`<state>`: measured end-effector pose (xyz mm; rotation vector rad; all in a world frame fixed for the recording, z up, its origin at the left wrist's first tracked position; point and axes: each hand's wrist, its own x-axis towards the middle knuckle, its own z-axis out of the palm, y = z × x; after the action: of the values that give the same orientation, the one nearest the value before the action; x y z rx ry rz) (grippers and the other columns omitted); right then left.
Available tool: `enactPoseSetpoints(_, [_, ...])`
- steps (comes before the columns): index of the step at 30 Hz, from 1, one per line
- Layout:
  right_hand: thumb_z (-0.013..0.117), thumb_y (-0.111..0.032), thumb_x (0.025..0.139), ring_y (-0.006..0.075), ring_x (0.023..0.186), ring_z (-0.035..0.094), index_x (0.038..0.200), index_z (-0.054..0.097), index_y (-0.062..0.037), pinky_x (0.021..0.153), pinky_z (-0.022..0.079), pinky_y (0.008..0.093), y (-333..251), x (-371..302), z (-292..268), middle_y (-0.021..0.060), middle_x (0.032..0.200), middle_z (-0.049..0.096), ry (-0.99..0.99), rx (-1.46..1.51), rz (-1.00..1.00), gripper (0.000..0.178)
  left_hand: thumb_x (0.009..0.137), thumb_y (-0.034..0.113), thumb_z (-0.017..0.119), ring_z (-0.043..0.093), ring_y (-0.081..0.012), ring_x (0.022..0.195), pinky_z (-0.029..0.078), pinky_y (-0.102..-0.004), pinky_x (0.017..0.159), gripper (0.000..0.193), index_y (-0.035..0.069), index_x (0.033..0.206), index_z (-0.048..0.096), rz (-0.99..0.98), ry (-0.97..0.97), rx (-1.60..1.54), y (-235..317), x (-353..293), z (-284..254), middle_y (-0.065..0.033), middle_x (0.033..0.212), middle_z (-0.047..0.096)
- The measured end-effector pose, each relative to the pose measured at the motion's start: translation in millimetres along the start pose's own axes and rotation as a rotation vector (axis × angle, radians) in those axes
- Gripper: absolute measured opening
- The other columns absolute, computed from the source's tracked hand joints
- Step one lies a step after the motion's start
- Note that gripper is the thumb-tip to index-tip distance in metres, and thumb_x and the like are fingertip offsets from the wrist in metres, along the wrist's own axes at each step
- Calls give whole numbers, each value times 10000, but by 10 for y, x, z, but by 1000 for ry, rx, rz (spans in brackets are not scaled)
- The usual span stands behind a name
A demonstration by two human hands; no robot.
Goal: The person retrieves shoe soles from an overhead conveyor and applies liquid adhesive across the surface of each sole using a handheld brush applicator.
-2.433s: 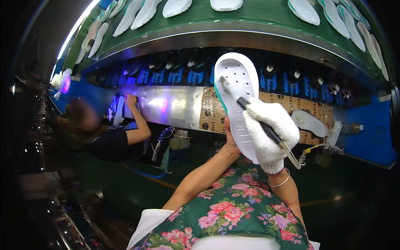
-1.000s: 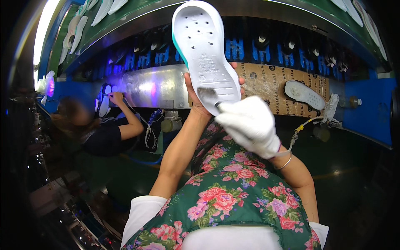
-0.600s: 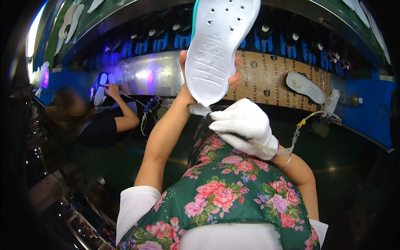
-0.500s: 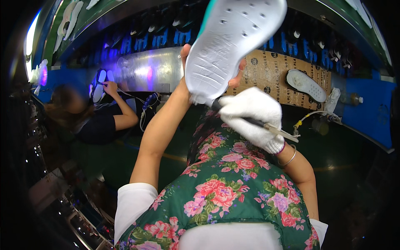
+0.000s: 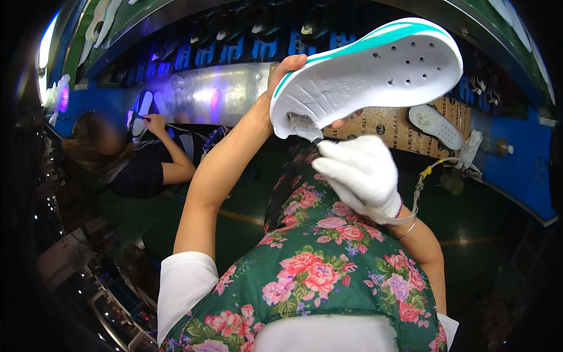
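Observation:
A white shoe sole [image 5: 358, 76] with a teal stripe along its side wall is held up in my left hand [image 5: 284, 73]. My thumb presses its outer edge, while other fingertips show under the near edge. The sole's hollow inner face, dotted with small holes at the wide end, is turned toward me and tilted. In a white glove, my right hand [image 5: 360, 173] grips the dark handle of a brush [image 5: 304, 125]. The bristles touch the inside of the sole at its narrow end. A pale tube trails from behind the gloved hand.
Another sole [image 5: 437, 126] lies on printed cardboard [image 5: 399, 126] at the right. A clear bottle [image 5: 495, 145] stands beyond it. A metal plate [image 5: 229, 94] covers the bench at left, where a co-worker's hand [image 5: 155, 123] works on a shoe. Blue holders [image 5: 258, 50] with shoes line the back.
The sole has turned and tilted, its wide end swinging right and down so the teal side wall shows. The brush has gone from the narrow end's edge to inside it.

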<state>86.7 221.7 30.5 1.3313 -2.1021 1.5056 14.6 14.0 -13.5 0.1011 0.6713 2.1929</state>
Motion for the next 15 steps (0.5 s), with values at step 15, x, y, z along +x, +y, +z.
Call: enactPoseSetpoints(15, [745, 53, 781, 179, 895, 691, 953, 745, 22, 818, 543, 304, 24, 63, -20, 132, 992, 735, 231, 502, 715, 175, 891, 606, 484, 669, -443, 991, 581, -523, 844, 828, 29, 1475, 376, 239, 100, -399, -192, -120, -83, -324, 1301, 544])
